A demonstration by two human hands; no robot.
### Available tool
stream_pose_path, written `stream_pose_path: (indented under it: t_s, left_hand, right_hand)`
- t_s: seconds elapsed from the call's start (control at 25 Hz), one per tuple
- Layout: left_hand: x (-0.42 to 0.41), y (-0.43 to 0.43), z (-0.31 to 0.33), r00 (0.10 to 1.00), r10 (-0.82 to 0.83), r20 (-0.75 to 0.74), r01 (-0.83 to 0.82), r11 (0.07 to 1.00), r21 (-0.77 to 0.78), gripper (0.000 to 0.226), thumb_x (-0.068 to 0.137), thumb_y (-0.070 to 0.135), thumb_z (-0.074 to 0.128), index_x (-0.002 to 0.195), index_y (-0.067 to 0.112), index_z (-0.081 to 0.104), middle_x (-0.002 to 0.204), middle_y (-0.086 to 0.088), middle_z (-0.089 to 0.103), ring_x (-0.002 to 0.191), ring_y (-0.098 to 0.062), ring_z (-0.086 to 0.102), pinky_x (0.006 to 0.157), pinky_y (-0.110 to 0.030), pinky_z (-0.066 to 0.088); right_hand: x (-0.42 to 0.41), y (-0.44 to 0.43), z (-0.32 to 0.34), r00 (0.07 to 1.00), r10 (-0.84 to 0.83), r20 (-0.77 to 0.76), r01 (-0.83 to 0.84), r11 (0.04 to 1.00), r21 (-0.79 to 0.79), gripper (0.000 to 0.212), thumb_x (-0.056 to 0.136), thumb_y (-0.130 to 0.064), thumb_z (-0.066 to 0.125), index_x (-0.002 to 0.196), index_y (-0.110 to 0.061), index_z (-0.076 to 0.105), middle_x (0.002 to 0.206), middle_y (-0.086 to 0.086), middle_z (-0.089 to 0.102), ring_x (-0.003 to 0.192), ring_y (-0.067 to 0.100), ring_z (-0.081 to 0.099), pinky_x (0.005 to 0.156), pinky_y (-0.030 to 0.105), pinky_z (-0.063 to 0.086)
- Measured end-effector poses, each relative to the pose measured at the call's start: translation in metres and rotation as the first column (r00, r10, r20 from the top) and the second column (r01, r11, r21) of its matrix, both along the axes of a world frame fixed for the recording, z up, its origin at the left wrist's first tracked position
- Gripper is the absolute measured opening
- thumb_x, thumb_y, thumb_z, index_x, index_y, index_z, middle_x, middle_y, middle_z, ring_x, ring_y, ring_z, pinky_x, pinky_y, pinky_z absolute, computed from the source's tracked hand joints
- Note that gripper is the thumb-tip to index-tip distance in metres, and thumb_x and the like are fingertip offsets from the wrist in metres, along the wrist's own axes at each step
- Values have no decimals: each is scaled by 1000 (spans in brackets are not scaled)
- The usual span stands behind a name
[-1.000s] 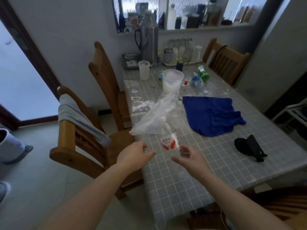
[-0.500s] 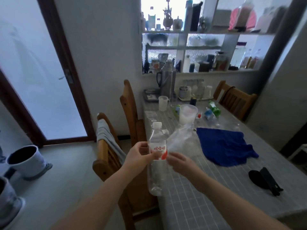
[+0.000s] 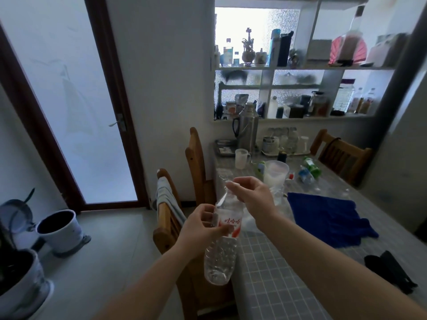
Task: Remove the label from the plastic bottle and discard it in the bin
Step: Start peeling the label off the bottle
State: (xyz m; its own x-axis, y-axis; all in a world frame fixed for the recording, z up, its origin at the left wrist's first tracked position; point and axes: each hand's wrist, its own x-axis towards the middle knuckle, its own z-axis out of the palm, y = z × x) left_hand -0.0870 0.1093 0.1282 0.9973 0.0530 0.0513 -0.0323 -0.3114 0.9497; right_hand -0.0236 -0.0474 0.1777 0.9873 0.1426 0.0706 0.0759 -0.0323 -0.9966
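Observation:
A clear plastic bottle (image 3: 220,259) is held up in front of me, over the table's left edge. A white label with red print (image 3: 231,224) wraps its upper half. My left hand (image 3: 201,227) grips the bottle at the label, thumb across the front. My right hand (image 3: 251,195) is closed over the bottle's neck and cap from above, hiding the cap. No bin is clearly identifiable in view.
A tiled table (image 3: 275,269) holds a blue cloth (image 3: 328,218), a black object (image 3: 392,269), cups, small bottles and a steel thermos (image 3: 248,132). Two wooden chairs (image 3: 171,218) stand at its left side. White flowerpots (image 3: 59,229) sit on the floor by the glass door.
Both hands reached the bottle and lifted it off the table. My left hand now holds it at the label and my right hand has moved up onto the neck. The view tilted up.

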Motion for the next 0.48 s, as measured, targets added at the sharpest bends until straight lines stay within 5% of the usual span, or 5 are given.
stream_pose_path:
  t_s: [0.24,0.48]
  left_hand:
    - [3,11,3,1000,-18,-26,18,1000,4,50,60,41,87,94,43,51,100,14,64,88,-7,65,63,-17,53]
    - [5,25,9,959,-185,-213,148,973,-177,67,47,46,90,104,34,59,107,1,69,92,-15,72,72,-27,61]
  right_hand:
    - [2,3,1,999,34,-38,-31,995,96,28,73,-22,80,98,-12,71,96,7,73,83,12,68,59,15,52]
    - [3,-11,0,974,213,-72,-194,959,206,36,65,-29,78,98,-14,72,102,11,73,90,16,70,72,20,57]
